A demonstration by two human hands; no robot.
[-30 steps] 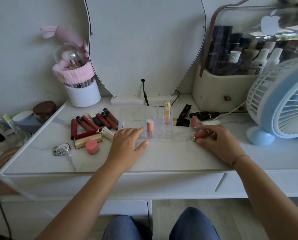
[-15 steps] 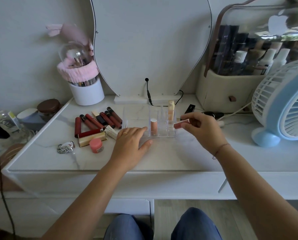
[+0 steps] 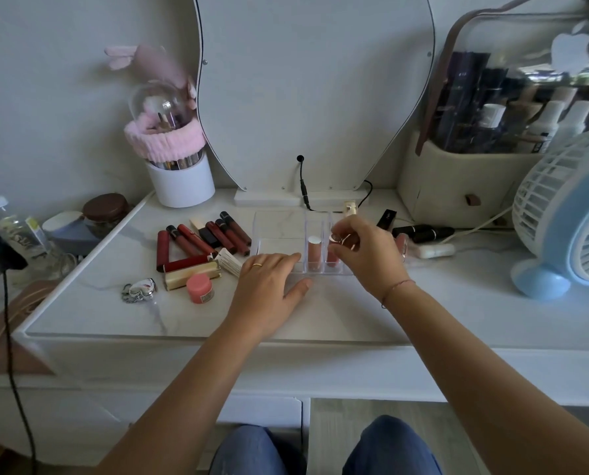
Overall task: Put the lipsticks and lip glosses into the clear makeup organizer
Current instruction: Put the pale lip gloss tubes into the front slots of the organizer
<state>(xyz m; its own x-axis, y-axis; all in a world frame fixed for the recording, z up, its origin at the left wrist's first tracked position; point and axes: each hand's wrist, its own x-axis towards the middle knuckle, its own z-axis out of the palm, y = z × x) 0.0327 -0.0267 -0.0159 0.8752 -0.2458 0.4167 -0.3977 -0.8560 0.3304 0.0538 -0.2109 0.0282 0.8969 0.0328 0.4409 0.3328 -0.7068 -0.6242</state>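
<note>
The clear makeup organizer stands mid-table. A peach lip gloss with a white cap stands upright in a front slot. Right beside it a pink lip gloss stands in the neighbouring slot, with my right hand pinching its top. My left hand lies flat against the organizer's front left edge, holding nothing. A cream tube stands at the organizer's back right. Several dark red glosses and lipsticks lie to the left; black lipsticks lie to the right.
A pink jar, a gold box and a silver keyring sit front left. A white brush cup stands back left, a mirror behind, a cosmetics case and a blue fan at right.
My right hand picked the pink gloss up from the table at the right, carried it left and stood it in the slot beside the peach gloss. My left hand stayed put.
</note>
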